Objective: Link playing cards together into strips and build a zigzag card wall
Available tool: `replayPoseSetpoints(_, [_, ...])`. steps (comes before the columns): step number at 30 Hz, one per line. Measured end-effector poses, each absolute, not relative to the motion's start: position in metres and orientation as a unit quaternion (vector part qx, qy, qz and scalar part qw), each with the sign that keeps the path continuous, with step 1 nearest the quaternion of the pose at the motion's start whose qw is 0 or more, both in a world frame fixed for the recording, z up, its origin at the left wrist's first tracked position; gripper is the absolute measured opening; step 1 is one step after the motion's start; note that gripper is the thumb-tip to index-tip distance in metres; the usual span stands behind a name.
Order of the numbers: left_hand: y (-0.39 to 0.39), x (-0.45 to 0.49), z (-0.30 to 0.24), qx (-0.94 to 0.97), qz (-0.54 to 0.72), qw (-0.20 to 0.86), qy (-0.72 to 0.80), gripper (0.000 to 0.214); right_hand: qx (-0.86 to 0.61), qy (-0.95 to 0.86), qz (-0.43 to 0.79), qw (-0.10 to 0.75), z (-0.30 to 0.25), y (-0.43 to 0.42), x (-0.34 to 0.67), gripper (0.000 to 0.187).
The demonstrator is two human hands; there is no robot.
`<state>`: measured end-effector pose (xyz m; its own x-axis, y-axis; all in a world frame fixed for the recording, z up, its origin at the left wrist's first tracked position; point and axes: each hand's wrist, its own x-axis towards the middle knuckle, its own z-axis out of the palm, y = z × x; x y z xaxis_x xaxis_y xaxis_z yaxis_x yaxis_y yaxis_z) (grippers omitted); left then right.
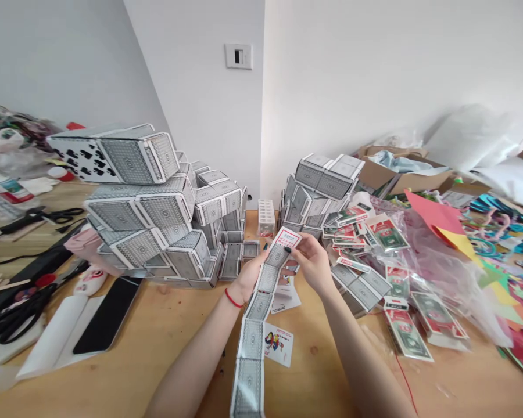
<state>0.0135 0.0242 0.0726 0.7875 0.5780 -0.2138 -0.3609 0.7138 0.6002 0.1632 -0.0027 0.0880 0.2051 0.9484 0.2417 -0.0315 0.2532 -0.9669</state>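
Note:
A long strip of joined playing cards [251, 339], grey-patterned backs up, runs from the bottom edge to my two hands. My left hand [249, 274] grips its left side near the far end, thumb on top. At that end my right hand [310, 259] pinches the right edge by a card with red print [286, 237]. Beneath the strip lie a joker card [279, 344] and a few loose white cards [286, 297]. Stacks of boxes built from cards [143, 209] rise at the left, with a smaller card-box stack [320, 183] beyond my right hand.
Card packs [407, 331] and plastic wrap [453, 284] crowd the right side, with coloured paper [436, 215] and a cardboard box [396, 171] behind. On the left lie a black phone [108, 313], black scissors [20, 313] and a glue gun [24, 217]. A white wall closes the back.

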Motion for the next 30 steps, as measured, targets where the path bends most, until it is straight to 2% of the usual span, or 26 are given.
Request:
replayPoseSetpoints(3, [0.025,0.019,0.063,0.289,0.301,0.877,0.236,0.038,-0.481,-0.469,0.413,0.614,0.08,0.001,0.165,0.025])
replayPoseSetpoints(9, [0.024,0.022,0.055,0.35,0.317,0.822,0.319,0.035,-0.51,-0.462,0.432,0.583,0.077,0.003,0.169,0.027])
replayPoseSetpoints(18, [0.025,0.022,0.051,0.39,0.284,0.829,0.282,0.042,-0.554,-0.505,0.387,0.536,0.079,0.001,0.175,0.022])
replayPoseSetpoints(30, [0.025,0.022,0.048,0.407,0.292,0.815,0.291,0.039,-0.577,-0.516,0.375,0.51,0.073,0.004,0.18,0.02])
